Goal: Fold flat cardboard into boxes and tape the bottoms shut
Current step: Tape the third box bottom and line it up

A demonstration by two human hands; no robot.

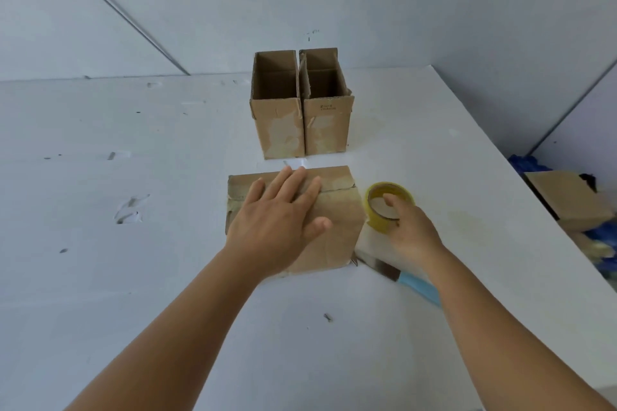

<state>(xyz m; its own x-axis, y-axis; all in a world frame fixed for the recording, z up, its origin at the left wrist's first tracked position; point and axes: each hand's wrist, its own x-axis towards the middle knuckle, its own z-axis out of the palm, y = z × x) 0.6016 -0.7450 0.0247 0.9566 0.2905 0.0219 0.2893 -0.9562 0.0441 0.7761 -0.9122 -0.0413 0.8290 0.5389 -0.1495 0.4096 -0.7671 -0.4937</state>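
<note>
Bottom flaps held down, tape roll in reach

On the white table [133, 277], the left hand [277, 217] lies flat with fingers spread on the upturned bottom of a cardboard box [337, 210] near the table's middle, pressing its flaps closed, while the right hand [412, 228] curls its fingers over the rim of a yellow tape roll [389, 207] just beside the box's right side. Two finished open boxes [302, 103] stand touching each other toward the far edge. A blue-handled knife [397, 272] lies under the right wrist, blade pointing at the box. If the left palm lifts too soon, the flaps may spring apart and the tape would go on crooked; the wrist could also brush the blade when drawing tape.
</note>
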